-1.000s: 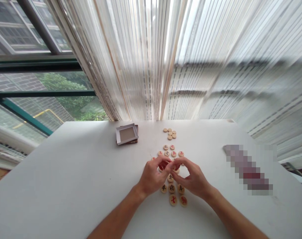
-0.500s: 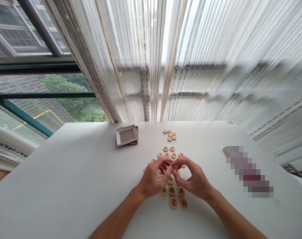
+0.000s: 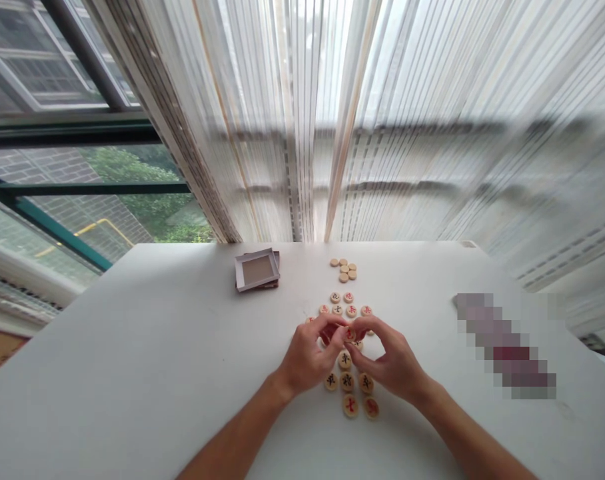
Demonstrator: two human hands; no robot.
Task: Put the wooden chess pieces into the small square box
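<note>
So, the left hand (image 3: pixel 307 357) and the right hand (image 3: pixel 390 365) are together above the middle of a white table (image 3: pixel 92 347), curled inward with their fingers almost meeting. The right fingertips (image 3: pixel 355 325) arch around a small wooden disc (image 3: pixel 350 335) with a red character, and the left fingers bend over a reddish patch just beside it. Whether either hand grips anything, I cannot tell.

Round, smooth, pale wooden chess discs (image 3: pixel 345 361) with carved red or black characters lie flat around and below the hands, in loose rows. A few more form a small, plain-faced cluster (image 3: pixel 344 270) farther along the table.

Left of them sits a shallow, square cardboard box lid (image 3: pixel 257 270), pale-rimmed with a brown inner face, resting on a darker piece beneath it. To the right lies a long object (image 3: pixel 505 347), too blurred to name. Beyond the table hang sheer striped curtains (image 3: pixel 432 133), and a glass window (image 3: pixel 82 167) with dark frames shows brick and leaves.
</note>
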